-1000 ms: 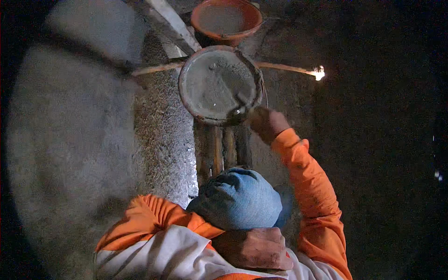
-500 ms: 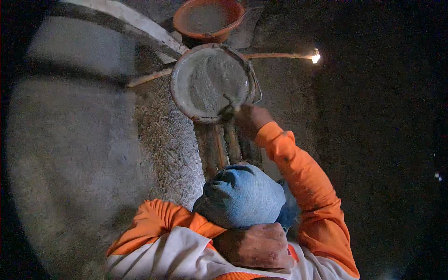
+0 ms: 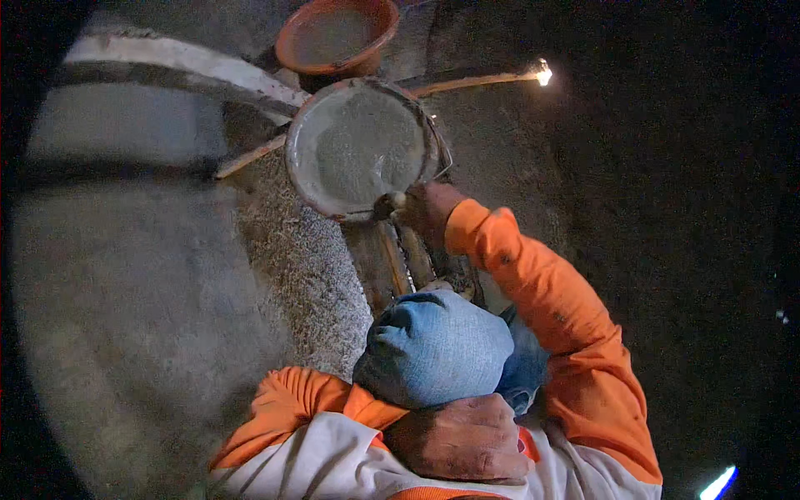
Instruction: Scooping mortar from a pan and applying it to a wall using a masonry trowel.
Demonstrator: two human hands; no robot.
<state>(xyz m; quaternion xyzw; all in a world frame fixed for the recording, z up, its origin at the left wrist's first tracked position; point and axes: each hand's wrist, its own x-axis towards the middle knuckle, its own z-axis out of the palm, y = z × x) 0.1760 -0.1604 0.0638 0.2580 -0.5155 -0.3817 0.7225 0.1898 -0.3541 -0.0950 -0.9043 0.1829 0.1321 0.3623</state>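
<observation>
My right hand (image 3: pixel 425 208), in an orange sleeve, is closed around a small dark tool (image 3: pixel 387 204) at the near rim of a round bucket (image 3: pixel 304 154) of wet grey mortar (image 3: pixel 358 142). The tool's head is partly hidden and hard to make out. My left hand (image 3: pixel 450 442) rests low against my body, closed, knuckles upward, just below my bent knee (image 3: pixel 433 346) in blue denim; whatever its curled fingers might hold is hidden.
An orange basin (image 3: pixel 333 62) with grey contents sits beyond the bucket. A whitish beam (image 3: pixel 192 62), thin wooden sticks (image 3: pixel 250 158), upright planks (image 3: pixel 392 258) and a small light (image 3: pixel 544 73) surround it. Rough grey surfaces (image 3: pixel 125 292) lie around; the right side is dark.
The bucket, basin and my right hand now appear farther left in the view, while my knee and left hand appear slightly farther right. The mortar surface inside the bucket looks different.
</observation>
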